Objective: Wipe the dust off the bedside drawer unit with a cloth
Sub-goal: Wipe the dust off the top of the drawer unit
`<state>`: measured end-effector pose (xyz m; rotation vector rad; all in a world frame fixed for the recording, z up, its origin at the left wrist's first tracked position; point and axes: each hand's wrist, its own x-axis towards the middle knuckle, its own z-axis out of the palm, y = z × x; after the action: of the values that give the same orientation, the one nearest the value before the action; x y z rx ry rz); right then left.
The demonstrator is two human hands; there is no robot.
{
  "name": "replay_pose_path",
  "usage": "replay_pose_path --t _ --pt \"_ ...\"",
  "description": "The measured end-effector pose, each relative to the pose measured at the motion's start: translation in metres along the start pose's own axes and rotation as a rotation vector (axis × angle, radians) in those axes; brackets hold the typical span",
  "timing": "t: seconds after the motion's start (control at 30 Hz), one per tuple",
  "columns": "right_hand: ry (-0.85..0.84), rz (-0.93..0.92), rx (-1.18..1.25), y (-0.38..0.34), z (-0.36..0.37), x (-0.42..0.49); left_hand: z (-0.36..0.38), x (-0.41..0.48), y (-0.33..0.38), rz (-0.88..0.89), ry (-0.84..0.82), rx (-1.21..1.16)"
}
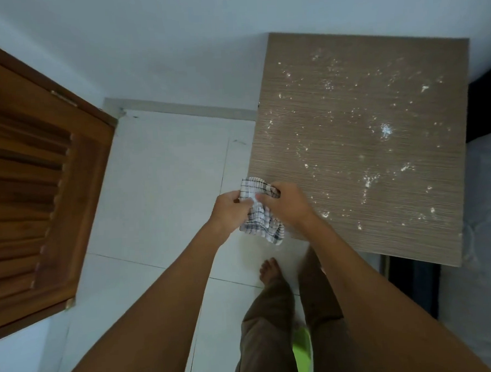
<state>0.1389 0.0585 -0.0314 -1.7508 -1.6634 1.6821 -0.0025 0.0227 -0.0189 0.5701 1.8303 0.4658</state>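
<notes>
Nearest, a person's legs in brown trousers [267, 327], standing on a white tiled floor [158, 176]. A bright green flat object [302, 350] lies on the floor between the legs, mostly hidden; cannot tell what it is. One bare foot [268, 270] points toward the far wall. Two bare forearms reach forward from the near edge.

The left hand [230, 208] has its fingers curled round the left side of a white cloth with thin dark check lines [258, 216]. The right hand [285, 203] clasps the cloth's upper right part, fingers bent into the fabric. Both hands meet on the cloth, bunched between them, with a loose end hanging below. The cloth is at the near-left edge of the bedside drawer unit's flat brown wood-grain top [364, 151], partly over the top and partly over the floor. Cannot tell if it touches the surface.

White dust specks [386, 130] are scattered over most of the top, thickest centre and right.

On the right, just beside the unit, pale bedding [486, 187]. Near side of the unit, a dark gap [414, 285]. On the left, well apart from the unit, a brown wooden louvred door [33, 182] with brass hinges. Farthest, a plain white wall [146, 48] behind unit and door.
</notes>
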Motion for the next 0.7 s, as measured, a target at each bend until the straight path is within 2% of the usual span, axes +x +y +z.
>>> replay_pose_path --t 0.1,0.2,0.3,0.37,0.47,0.6,0.7 --pt "0.012 -0.088 0.099 -0.015 -0.025 -0.006 -0.008 -0.005 0.019 -0.023 -0.157 -0.159" --pt "0.024 -0.074 0.297 -0.026 -0.050 -0.010 -0.009 -0.013 0.045 0.008 -0.322 -0.356" --pt "-0.142 0.039 0.574 -0.026 -0.069 -0.011 -0.004 -0.019 0.069 0.050 -0.426 -0.522" --pt "-0.228 0.076 0.647 -0.024 -0.082 -0.011 0.001 -0.019 0.082 0.090 -0.467 -0.545" --pt "-0.212 0.057 0.688 -0.026 -0.097 -0.008 0.009 -0.016 0.095 0.145 -0.425 -0.416" --pt "-0.079 0.000 0.547 -0.028 -0.116 0.002 0.016 -0.001 0.112 0.217 -0.302 -0.230" --pt "-0.023 -0.001 0.606 -0.027 -0.135 0.015 0.020 0.025 0.123 0.251 -0.117 -0.082"
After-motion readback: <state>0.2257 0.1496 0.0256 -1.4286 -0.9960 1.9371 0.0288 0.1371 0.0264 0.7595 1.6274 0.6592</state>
